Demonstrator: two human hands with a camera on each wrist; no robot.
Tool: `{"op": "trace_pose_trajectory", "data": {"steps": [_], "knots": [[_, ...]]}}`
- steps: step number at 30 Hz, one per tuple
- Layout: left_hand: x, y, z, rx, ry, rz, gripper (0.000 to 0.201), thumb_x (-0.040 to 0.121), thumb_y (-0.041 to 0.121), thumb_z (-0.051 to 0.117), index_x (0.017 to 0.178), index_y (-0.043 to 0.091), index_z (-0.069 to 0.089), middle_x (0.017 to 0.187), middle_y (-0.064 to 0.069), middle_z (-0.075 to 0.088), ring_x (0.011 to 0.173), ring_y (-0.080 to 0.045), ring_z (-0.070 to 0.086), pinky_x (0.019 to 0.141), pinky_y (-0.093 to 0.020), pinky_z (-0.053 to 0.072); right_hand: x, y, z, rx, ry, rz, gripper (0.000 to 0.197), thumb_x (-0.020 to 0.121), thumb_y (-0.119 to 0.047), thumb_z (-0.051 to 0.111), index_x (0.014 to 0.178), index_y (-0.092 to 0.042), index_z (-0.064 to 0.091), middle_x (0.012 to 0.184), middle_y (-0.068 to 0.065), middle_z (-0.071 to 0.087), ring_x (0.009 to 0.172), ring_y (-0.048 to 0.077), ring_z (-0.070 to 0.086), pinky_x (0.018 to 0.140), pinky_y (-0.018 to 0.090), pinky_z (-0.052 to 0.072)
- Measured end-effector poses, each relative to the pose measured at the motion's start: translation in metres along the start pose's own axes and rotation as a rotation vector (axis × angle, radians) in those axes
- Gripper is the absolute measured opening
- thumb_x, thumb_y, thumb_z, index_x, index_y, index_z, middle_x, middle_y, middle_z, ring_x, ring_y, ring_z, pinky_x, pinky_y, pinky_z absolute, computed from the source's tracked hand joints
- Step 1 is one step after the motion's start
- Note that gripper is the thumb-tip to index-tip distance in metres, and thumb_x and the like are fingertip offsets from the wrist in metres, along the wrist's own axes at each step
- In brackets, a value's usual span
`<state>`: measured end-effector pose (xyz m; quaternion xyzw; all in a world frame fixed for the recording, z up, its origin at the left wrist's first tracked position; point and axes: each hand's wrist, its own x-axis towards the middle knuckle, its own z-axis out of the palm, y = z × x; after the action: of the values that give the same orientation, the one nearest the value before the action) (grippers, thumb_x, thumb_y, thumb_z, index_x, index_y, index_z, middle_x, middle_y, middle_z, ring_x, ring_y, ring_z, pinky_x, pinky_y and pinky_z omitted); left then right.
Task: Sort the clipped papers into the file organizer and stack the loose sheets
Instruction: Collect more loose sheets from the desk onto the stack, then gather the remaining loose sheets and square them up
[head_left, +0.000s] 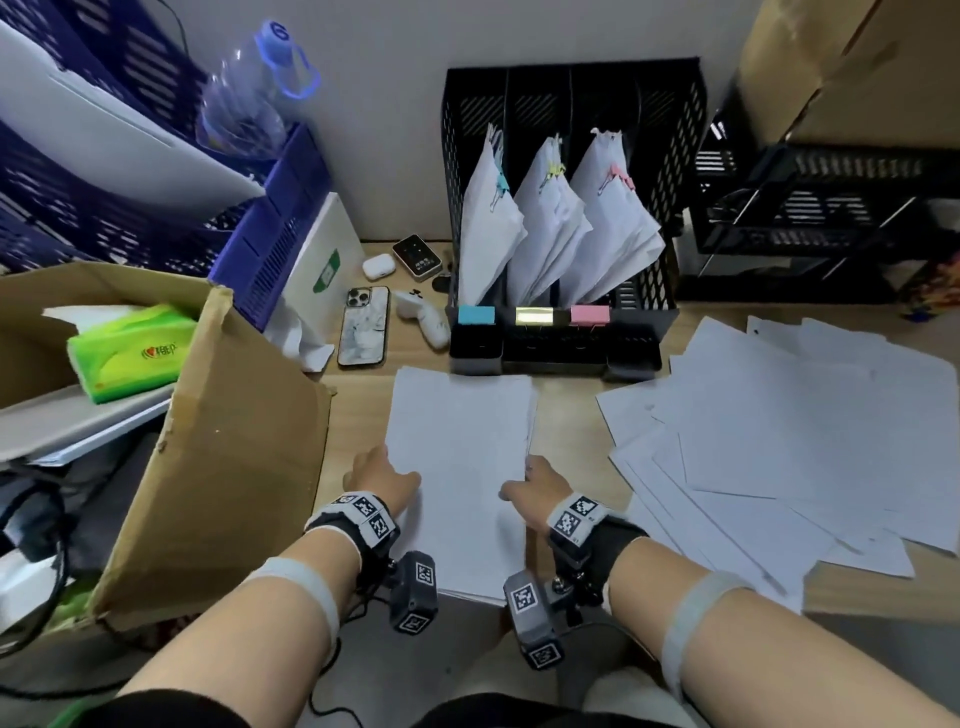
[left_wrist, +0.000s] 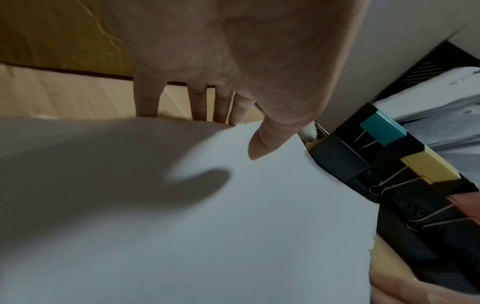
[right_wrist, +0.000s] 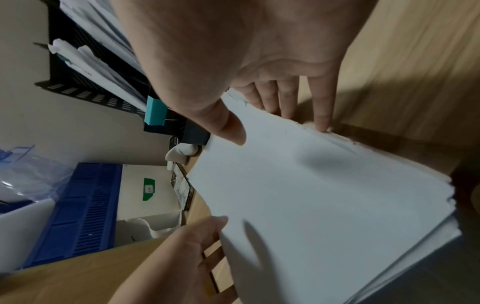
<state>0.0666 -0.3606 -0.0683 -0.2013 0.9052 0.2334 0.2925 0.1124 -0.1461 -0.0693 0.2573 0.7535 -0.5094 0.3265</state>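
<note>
A neat stack of white loose sheets (head_left: 462, 457) lies on the wooden desk in front of me. My left hand (head_left: 382, 475) presses straight fingers against its left edge, thumb over the top (left_wrist: 233, 123). My right hand (head_left: 537, 486) does the same on the right edge (right_wrist: 272, 121). A spread of loose sheets (head_left: 779, 431) covers the desk to the right. The black file organizer (head_left: 649, 104) behind holds three clipped bundles: blue-clipped (head_left: 488, 223), yellow-clipped (head_left: 550, 228) and pink-clipped (head_left: 610, 228).
An open cardboard box (head_left: 223, 441) with a green tissue pack (head_left: 130, 351) stands close on the left. A phone (head_left: 363, 326), an earbud case (head_left: 378, 268) and blue trays (head_left: 275, 234) sit behind it. A black wire rack (head_left: 831, 208) stands at the back right.
</note>
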Motion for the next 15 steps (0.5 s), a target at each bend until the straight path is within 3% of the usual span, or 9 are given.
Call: {"op": "trace_pose_trajectory", "data": {"steps": [1, 3, 5, 7, 9, 11, 13, 15], "knots": [[-0.002, 0.003, -0.002, 0.0, 0.002, -0.01, 0.061, 0.074, 0.036, 0.055, 0.132, 0.018, 0.052, 0.137, -0.009, 0.051, 0.122, -0.036, 0.052, 0.102, -0.046, 0.047, 0.003, 0.002, 0.0, -0.013, 0.013, -0.016, 0.051, 0.076, -0.024, 0.058, 0.122, -0.007, 0.047, 0.1, 0.005, 0.061, 0.082, 0.021, 0.058, 0.065, 0.028, 0.047], [-0.007, 0.014, -0.005, 0.01, 0.023, -0.017, 0.061, 0.08, 0.033, 0.055, 0.138, 0.016, 0.046, 0.141, -0.011, 0.044, 0.128, -0.037, 0.045, 0.105, -0.046, 0.044, 0.003, 0.004, -0.003, -0.039, 0.028, -0.033, 0.055, 0.071, -0.025, 0.056, 0.122, -0.006, 0.051, 0.109, 0.01, 0.066, 0.093, 0.028, 0.065, 0.076, 0.033, 0.051], [-0.011, 0.035, -0.003, 0.01, 0.073, 0.05, 0.06, 0.086, 0.03, 0.057, 0.143, 0.017, 0.041, 0.146, -0.012, 0.036, 0.135, -0.034, 0.039, 0.11, -0.045, 0.039, 0.002, 0.008, -0.011, -0.039, 0.052, -0.015, 0.059, 0.079, -0.021, 0.057, 0.136, -0.008, 0.043, 0.132, 0.012, 0.057, 0.118, 0.03, 0.057, 0.09, 0.032, 0.049], [-0.014, 0.064, 0.004, -0.051, 0.1, 0.2, 0.048, 0.087, 0.026, 0.059, 0.134, 0.019, 0.051, 0.143, -0.012, 0.041, 0.132, -0.031, 0.043, 0.11, -0.043, 0.039, -0.002, 0.015, -0.027, 0.05, 0.086, 0.022, 0.064, 0.086, -0.015, 0.055, 0.146, -0.014, 0.032, 0.145, 0.008, 0.045, 0.124, 0.027, 0.052, 0.098, 0.036, 0.047], [-0.021, 0.097, 0.017, -0.131, 0.038, 0.373, 0.032, 0.089, 0.021, 0.058, 0.12, 0.02, 0.06, 0.135, -0.008, 0.05, 0.125, -0.027, 0.05, 0.105, -0.037, 0.042, -0.006, 0.027, -0.051, 0.143, 0.143, 0.042, 0.06, 0.087, -0.013, 0.054, 0.144, -0.017, 0.036, 0.14, 0.005, 0.048, 0.113, 0.027, 0.055, 0.09, 0.039, 0.053], [-0.031, 0.13, 0.035, -0.197, -0.081, 0.496, 0.02, 0.091, 0.017, 0.059, 0.11, 0.02, 0.064, 0.122, -0.003, 0.062, 0.118, -0.022, 0.058, 0.1, -0.032, 0.045, -0.009, 0.045, -0.08, 0.181, 0.224, 0.046, 0.054, 0.086, -0.011, 0.054, 0.138, -0.014, 0.042, 0.122, 0.008, 0.055, 0.102, 0.026, 0.056, 0.081, 0.036, 0.051], [-0.043, 0.162, 0.054, -0.215, -0.194, 0.568, 0.012, 0.09, 0.015, 0.061, 0.1, 0.021, 0.065, 0.107, -0.001, 0.069, 0.107, -0.022, 0.065, 0.094, -0.031, 0.05, -0.016, 0.067, -0.112, 0.191, 0.31, 0.066, 0.048, 0.086, -0.009, 0.054, 0.133, -0.01, 0.048, 0.108, 0.009, 0.058, 0.094, 0.024, 0.054, 0.086, 0.034, 0.049], [-0.052, 0.19, 0.077, -0.158, -0.292, 0.626, 0.01, 0.09, 0.014, 0.063, 0.096, 0.023, 0.065, 0.099, -0.001, 0.07, 0.097, -0.023, 0.067, 0.087, -0.03, 0.052, -0.028, 0.091, -0.144, 0.215, 0.399, 0.108, 0.041, 0.086, -0.008, 0.054, 0.127, -0.01, 0.052, 0.111, 0.011, 0.061, 0.095, 0.024, 0.056, 0.096, 0.039, 0.051]]}}
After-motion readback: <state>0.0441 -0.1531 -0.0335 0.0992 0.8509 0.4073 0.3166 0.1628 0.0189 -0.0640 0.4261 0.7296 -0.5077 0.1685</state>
